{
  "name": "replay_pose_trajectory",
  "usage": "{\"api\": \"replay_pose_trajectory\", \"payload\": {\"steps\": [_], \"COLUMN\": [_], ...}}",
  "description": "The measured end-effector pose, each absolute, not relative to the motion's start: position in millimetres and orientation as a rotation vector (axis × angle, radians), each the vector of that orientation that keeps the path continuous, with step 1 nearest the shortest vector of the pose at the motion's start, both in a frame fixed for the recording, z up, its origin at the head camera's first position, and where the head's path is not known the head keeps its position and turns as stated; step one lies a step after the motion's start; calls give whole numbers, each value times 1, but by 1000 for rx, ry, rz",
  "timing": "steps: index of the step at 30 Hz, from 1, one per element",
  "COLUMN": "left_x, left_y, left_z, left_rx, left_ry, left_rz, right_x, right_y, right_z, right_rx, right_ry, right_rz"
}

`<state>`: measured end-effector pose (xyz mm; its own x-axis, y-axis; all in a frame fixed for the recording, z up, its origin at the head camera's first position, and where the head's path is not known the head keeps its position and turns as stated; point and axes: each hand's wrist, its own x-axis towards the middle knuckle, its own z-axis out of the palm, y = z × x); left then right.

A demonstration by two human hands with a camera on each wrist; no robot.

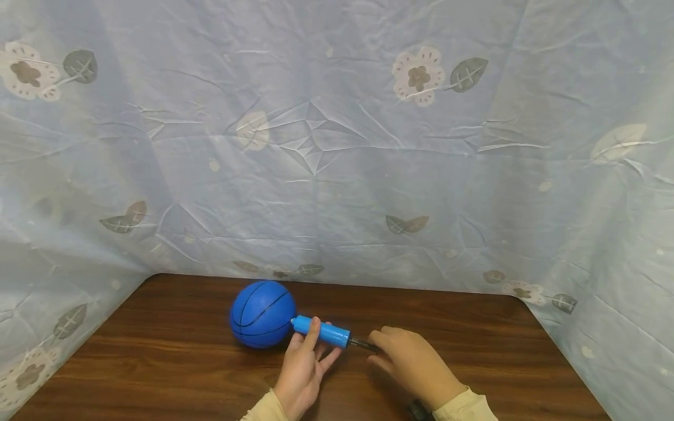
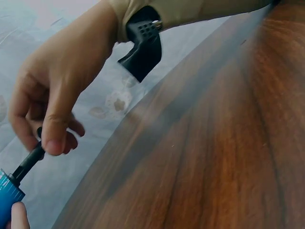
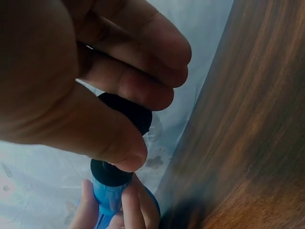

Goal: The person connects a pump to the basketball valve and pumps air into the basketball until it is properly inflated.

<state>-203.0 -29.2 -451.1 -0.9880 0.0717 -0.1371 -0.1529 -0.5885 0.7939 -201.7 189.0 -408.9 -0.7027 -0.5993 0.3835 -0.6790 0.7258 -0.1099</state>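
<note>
A blue ball with black lines [image 1: 262, 314] rests on the wooden table. The blue hand pump [image 1: 322, 331] lies almost level, its nozzle end meeting the ball's right side. My left hand [image 1: 304, 368] grips the pump's barrel between thumb and fingers. At the other end, the black handle on its rod [image 2: 28, 163] stands partly drawn out of the barrel. My right hand [image 1: 408, 362] pinches that handle, thumb on one side and curled fingers on the other, as the right wrist view shows. Whether the needle sits inside the ball is too small to tell.
The dark brown wooden table [image 1: 158, 362] spreads around the hands. Behind it and at both sides hangs a pale blue floral cloth [image 1: 337, 193]. A black strap device [image 2: 145, 45] is worn on the right wrist, below a yellowish sleeve [image 1: 466, 406].
</note>
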Motion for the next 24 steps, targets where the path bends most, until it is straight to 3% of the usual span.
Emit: {"api": "replay_pose_trajectory", "payload": {"steps": [24], "left_x": [-202], "left_y": [-35], "left_z": [-445], "left_rx": [-48], "left_ry": [1349], "left_rz": [2605], "right_x": [-199], "right_y": [183], "right_z": [-410], "right_rx": [924], "right_ry": [-2567], "right_rz": [427]}}
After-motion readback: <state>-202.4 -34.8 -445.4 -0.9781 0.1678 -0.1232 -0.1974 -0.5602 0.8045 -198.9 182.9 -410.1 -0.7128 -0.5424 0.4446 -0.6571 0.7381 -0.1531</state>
